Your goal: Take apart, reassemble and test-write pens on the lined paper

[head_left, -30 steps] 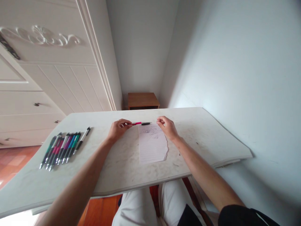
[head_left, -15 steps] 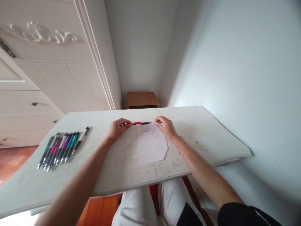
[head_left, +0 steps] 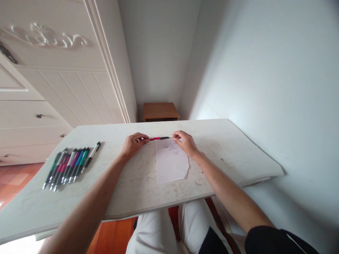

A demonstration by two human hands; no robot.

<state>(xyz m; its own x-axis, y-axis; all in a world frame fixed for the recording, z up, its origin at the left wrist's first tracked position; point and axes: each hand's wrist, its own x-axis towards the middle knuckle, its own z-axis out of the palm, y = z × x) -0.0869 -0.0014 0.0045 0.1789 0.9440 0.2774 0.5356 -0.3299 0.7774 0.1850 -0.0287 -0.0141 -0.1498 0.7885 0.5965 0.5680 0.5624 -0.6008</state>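
Observation:
My left hand (head_left: 136, 143) pinches a pink and black pen (head_left: 159, 138) by its left end. The pen lies level above the top edge of a sheet of paper, its thin tip pointing right. At that tip my right hand (head_left: 184, 141) is closed, thumb and fingers pressed together; whatever small piece it grips is too small to make out. Under the pen, the torn lined paper (head_left: 172, 167) bears scribbles near its top. Toward the left end of the table, several pens (head_left: 67, 165) of mixed colours lie side by side, with a white and black pen (head_left: 91, 157) at their right.
A white table (head_left: 127, 190) with some dark marks carries everything. Beyond its far edge stands a small brown wooden cabinet (head_left: 161, 110). White cupboard doors (head_left: 66, 91) rise at the left, and a pale wall (head_left: 265, 77) borders the right side.
My right hand has shifted slightly left, closing the gap to the pen's tip. My left hand has barely moved and still holds the pen.

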